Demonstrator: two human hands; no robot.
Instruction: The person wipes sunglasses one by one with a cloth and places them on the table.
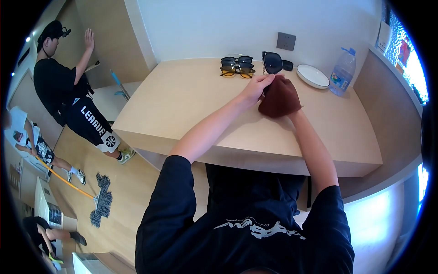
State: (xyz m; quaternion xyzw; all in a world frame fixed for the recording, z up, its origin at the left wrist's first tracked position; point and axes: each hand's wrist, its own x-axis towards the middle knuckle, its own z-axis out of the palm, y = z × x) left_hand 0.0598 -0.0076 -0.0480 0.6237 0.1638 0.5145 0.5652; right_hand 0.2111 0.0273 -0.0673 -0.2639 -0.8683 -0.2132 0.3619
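A brown cloth (pixel 279 97) drapes over my right hand (pixel 292 112), whose fingers are hidden beneath it; only the wrist shows. Beside the cloth's upper left edge, the fingers of my left hand (pixel 258 89) are pinched together. A small dark piece shows between that hand and the cloth, too covered to name. Just beyond my hands stands a pair of dark sunglasses (pixel 273 63) with a chain-like side. Several other glasses (pixel 237 66), some with dark lenses and one with yellow lenses, lie grouped to their left.
A white dish (pixel 313 76) and a clear plastic bottle (pixel 343 72) stand at the desk's (pixel 191 98) right. A socket (pixel 286 41) is on the wall behind. At left, one person (pixel 57 75) touches a panel, another holds a mop (pixel 102 200), and a third sits lower down.
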